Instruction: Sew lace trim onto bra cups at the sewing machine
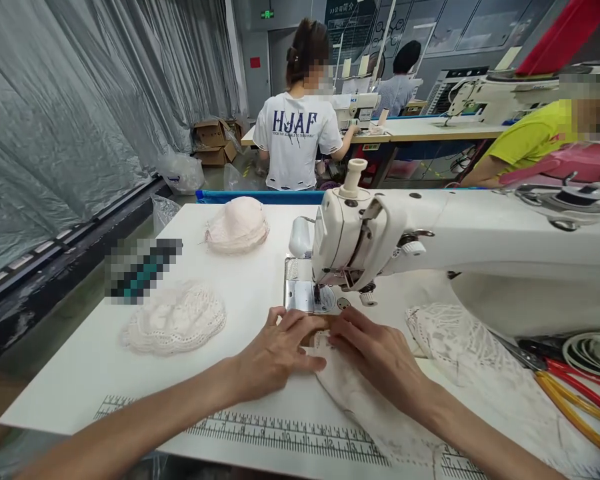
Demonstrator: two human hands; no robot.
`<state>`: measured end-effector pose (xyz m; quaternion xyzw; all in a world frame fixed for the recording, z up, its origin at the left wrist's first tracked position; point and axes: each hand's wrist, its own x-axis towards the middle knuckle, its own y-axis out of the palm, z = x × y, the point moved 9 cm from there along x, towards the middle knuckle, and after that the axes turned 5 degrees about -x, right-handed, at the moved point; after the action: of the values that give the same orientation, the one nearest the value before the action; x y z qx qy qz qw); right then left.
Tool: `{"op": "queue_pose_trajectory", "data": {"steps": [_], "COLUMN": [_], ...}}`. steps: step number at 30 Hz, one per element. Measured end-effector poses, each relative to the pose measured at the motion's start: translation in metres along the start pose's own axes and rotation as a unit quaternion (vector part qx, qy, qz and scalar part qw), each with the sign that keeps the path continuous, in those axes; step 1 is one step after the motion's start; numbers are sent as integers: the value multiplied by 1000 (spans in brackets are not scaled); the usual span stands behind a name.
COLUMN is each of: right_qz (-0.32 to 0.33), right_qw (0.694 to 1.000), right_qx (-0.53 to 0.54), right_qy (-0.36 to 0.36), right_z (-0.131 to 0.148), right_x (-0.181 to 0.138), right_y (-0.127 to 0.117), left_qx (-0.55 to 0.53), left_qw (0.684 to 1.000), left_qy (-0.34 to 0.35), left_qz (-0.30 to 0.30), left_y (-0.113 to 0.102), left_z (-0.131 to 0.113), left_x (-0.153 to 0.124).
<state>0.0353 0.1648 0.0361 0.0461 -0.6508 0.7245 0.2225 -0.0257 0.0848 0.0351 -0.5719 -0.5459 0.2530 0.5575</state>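
Note:
A white sewing machine (345, 233) stands in front of me, its presser foot (318, 293) over the metal needle plate (297, 295). Just before the foot, my left hand (280, 353) pinches the near edge of a white fabric piece (353, 397), thumb lower and fingers forward. My right hand (375, 353) grips the same piece from the right, its fingertips close to the left ones. The cloth trails from the hands toward the table's front edge, partly under my right forearm. The fingertips hide the part of the fabric between them.
A lace-edged fabric pile (175, 319) and a pale pink cup-shaped stack (237, 225) lie at left. More lace (460, 340) rests at right beside scissors (520, 353) and coloured handles (575, 400). A printed ruler (280, 430) runs along the front. Co-workers sit beyond the table.

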Motion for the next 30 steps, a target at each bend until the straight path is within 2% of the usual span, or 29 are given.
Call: {"op": "queue_pose_trajectory", "data": {"steps": [5,11,14,20,24,30], "right_qz": [30,95,115,97,104,136], "right_qw": [999,994,987,974,972,977], "right_qx": [-24,38,108,188,181,109], "right_qy": [-36,-31,-6,80,112,127], "right_z": [11,15,13,-8,-19,-25], "right_x": [-11,-19,-17,-5,5,14], "right_y": [2,4,2,-1,11,29], "left_qx": [50,90,85,98,108,108], "left_qw": [997,993,993,993,992,992], "left_qy": [55,67,71,62,60,56], "left_qz": [-11,-45,-39,-27,-28,-34], "left_y": [-2,-6,-6,-1,1,1], "left_z": [-9,-16,-16,-12,-11,-11], "left_x": [2,0,-1,-1,-2,-2]}}
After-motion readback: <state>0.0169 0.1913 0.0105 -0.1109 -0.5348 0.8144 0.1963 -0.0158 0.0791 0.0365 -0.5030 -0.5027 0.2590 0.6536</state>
